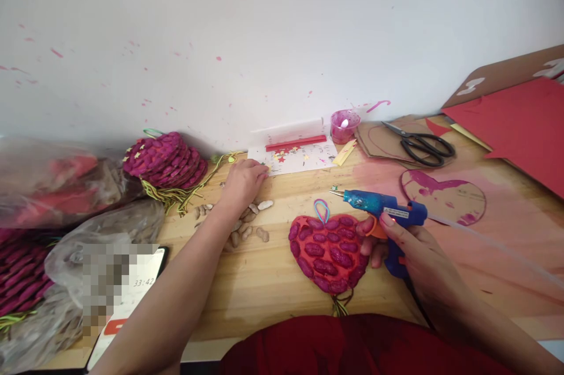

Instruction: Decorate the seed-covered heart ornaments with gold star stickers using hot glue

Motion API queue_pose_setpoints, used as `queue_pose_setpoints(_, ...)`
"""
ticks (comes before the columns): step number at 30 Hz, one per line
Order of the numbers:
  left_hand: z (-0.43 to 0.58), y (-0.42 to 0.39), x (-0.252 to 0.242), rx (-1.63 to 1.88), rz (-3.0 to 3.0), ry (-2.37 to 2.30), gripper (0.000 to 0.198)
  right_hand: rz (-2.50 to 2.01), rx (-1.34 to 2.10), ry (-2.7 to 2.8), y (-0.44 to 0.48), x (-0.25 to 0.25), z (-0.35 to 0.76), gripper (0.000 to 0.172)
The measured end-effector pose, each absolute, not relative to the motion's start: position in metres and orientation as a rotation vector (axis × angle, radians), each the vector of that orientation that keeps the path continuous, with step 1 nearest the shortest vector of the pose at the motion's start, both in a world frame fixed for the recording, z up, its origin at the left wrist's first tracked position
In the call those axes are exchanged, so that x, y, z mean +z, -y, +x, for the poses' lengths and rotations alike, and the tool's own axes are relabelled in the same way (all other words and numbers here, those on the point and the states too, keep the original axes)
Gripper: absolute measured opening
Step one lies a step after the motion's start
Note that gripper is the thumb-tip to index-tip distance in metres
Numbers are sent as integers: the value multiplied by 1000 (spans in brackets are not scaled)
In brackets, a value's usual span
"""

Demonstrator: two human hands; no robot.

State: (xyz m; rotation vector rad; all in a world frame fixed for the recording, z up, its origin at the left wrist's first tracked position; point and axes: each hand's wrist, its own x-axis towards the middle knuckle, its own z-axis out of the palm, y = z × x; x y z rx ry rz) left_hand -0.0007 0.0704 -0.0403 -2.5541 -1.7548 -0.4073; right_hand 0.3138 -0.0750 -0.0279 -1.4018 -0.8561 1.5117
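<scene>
Just right of the peanut heart, gripping a blue glue gun in the right hand, with fingers curled round the handle and the orange trigger. Seeing a couple of those fingertips right at the edge of the heart, but can't tell touching from hovering. Aiming the metal nozzle left, just above the heart's top, near its blue and pink loop.

As for the heart, lying flat on the wooden table, loaded with magenta peanuts on red, plus one red star at its upper left and some yellow-green strands trailing off its bottom tip.

Up and left of the heart, reaching with the left hand to the near corner of a white paper, with fingers bent and bunched together. Can't tell about anything pinched in there tbh.

Beyond the heart, on that paper, spot little red and gold stars and a red strip. Behind the heart and slightly right, see a magenta-stained cup.

Left of the heart, find loose plain peanuts, partly hidden by the left forearm. Farther left of it, see a stack of similar hearts, some crumpled plastic bags and a phone showing 33:42.

Right of and beyond the heart, notice black-handled scissors on some cardboard, then a paint-smeared cardboard heart, and red sheets farthest right of it
</scene>
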Motion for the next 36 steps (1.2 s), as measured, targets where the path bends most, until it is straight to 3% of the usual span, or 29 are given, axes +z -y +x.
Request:
queue_pose_setpoints(7, 1, -69, -41, -479, -2592, 1786, 26, -1405, 1501, 893, 72, -32, 315, 47)
queue_pose_setpoints(15, -5, -76, -41, -492, -2617, 1870, 46, -1391, 1521, 892, 72, -28, 315, 48)
queue_pose_setpoints(21, -7, -72, -41, -531, -2663, 1833, 33, -1386, 1530, 863, 73, -24, 313, 46)
queue_pose_setpoints(27, -7, -71, -41, -519, -2616, 1851, 42, -1392, 1521, 886, 73, -27, 314, 46)
queue_pose_setpoints(31, -7, -68, -41, -566, -2640, 1767, 26, -1382, 1546, 901, 72, -29, 315, 46)
queue_pose_setpoints(36, -7, -64, -42, -579, -2633, 1752, 21, -1409, 1491, 891, 73, -28, 313, 43)
